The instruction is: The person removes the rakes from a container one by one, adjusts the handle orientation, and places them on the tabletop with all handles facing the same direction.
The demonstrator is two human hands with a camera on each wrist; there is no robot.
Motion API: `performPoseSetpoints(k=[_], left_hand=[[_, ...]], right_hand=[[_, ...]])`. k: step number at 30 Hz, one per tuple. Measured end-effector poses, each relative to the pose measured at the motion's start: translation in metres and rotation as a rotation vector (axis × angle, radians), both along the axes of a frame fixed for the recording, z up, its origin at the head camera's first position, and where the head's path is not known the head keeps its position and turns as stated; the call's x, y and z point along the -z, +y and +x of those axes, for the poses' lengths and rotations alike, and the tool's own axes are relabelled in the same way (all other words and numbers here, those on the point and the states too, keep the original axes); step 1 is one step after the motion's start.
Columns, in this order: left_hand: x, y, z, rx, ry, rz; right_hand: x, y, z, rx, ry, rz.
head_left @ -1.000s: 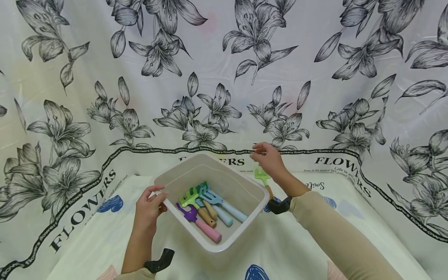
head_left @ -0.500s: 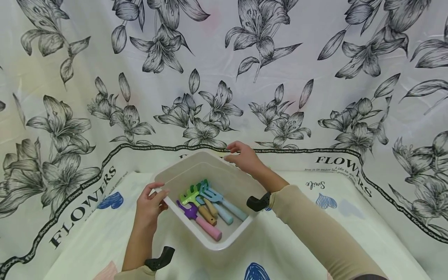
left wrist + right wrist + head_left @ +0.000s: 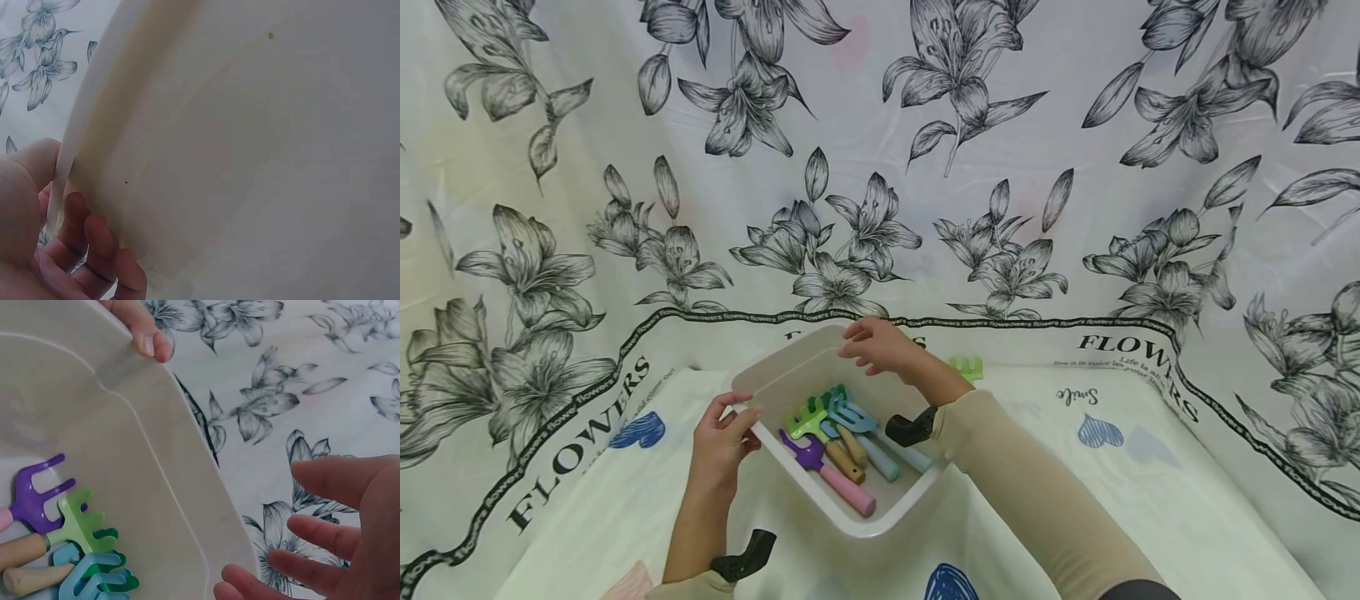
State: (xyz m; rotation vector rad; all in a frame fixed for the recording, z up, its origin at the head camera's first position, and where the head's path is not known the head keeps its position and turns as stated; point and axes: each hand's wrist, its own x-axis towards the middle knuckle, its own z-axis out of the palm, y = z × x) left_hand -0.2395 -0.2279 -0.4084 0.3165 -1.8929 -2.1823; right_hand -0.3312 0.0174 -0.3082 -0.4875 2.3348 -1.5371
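Observation:
A white plastic basin (image 3: 887, 521) is tilted toward me in the head view. My left hand (image 3: 722, 433) grips its left rim; the left wrist view shows the rim (image 3: 94, 94) between thumb and fingers. Inside lie several small garden hand tools: a purple fork (image 3: 808, 454) with a pink handle (image 3: 848, 492), a light green rake (image 3: 807, 419) with a wooden handle, and light blue forks (image 3: 850, 414). Something dark green lies under them. Over the basin's far side is my right hand (image 3: 883, 346), fingers spread and loosely bent, holding nothing. The right wrist view shows its fingers (image 3: 312, 534) beside the rim.
Another light green rake (image 3: 967, 367) lies outside the basin, partly hidden behind my right forearm. A pale cloth with blue hearts (image 3: 1100, 431) covers the surface. Flower-printed fabric (image 3: 857, 242) stands behind and at the sides.
My right hand has moved left and slightly down, from beyond the basin's right side to over its far side. My left hand keeps its grip on the rim.

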Motion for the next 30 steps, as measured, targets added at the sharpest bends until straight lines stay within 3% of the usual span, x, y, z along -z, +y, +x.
performPoseSetpoints(k=[9,17,23,30], left_hand=[[0.002,-0.001,-0.001,0.004,0.001,-0.013],[0.001,-0.002,0.002,-0.014,0.03,-0.016],[0.001,-0.007,0.002,-0.02,0.026,-0.024],[0.002,-0.003,0.002,0.002,0.004,-0.036]], right_hand=[[0.015,-0.008,-0.008,-0.115,-0.073,-0.022],[0.031,-0.018,-0.014,-0.266,-0.039,0.119],[0.04,-0.033,-0.015,-0.329,0.054,0.304],[0.039,-0.043,-0.013,-0.373,0.06,0.412]])
